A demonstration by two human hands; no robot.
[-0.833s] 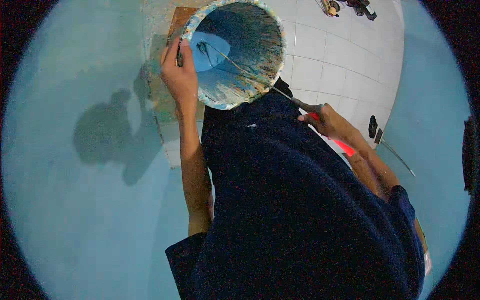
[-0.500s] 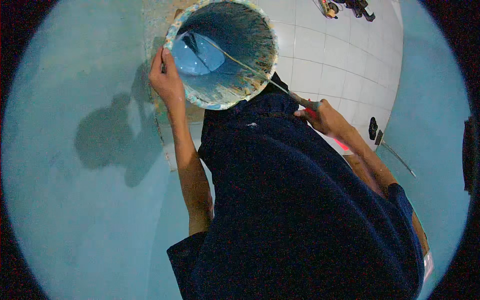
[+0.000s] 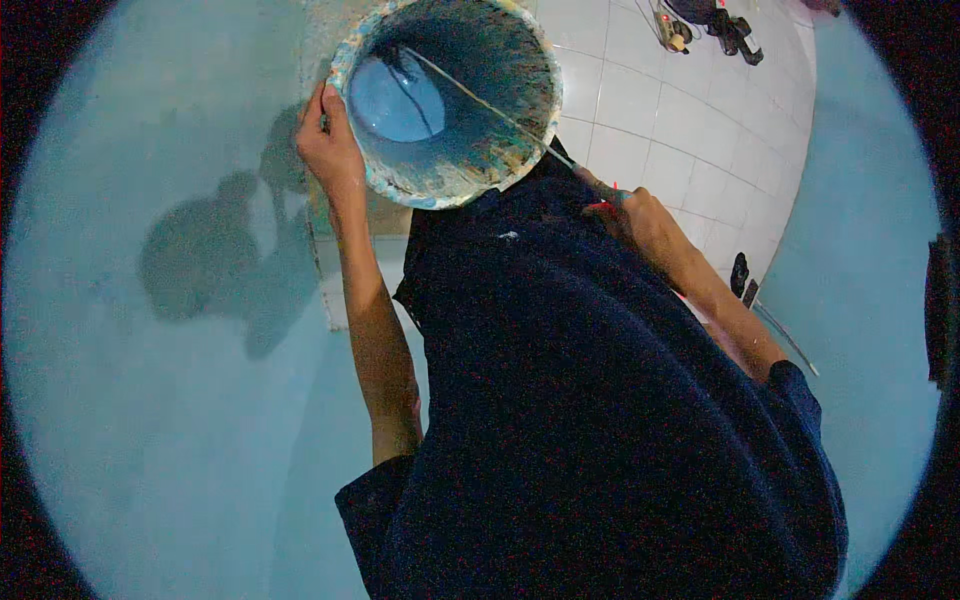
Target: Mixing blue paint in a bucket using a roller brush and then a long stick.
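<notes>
A large bucket (image 3: pixel 545 95) with a paint-crusted rim is tipped toward me, with light blue liquid (image 3: pixel 395 98) pooled at its bottom. At the rim's left side, my left hand (image 3: pixel 330 145) is closed on the edge, thumb and fingers gripping it. My right hand (image 3: pixel 640 225) is wrapped round the thick handle end of a long thin stirring rod (image 3: pixel 480 100). The rod slants over the near right rim into the bucket, and its dark far end meets the blue liquid. Something red shows beside the right hand; its kind is unclear.
White tiled floor (image 3: pixel 630 120) lies on the right, between blue walls (image 3: pixel 150 420). Tools with black parts (image 3: pixel 735 35) lie at the far right. A black object (image 3: pixel 739 272) and a thin metal rod (image 3: pixel 790 340) lie near my right forearm. Dark cloth of my clothing touches the bucket's near side.
The stirring rod's far end has shifted within the blue liquid, toward the far side of the pool. My right hand has moved slightly. My left hand keeps its hold on the rim.
</notes>
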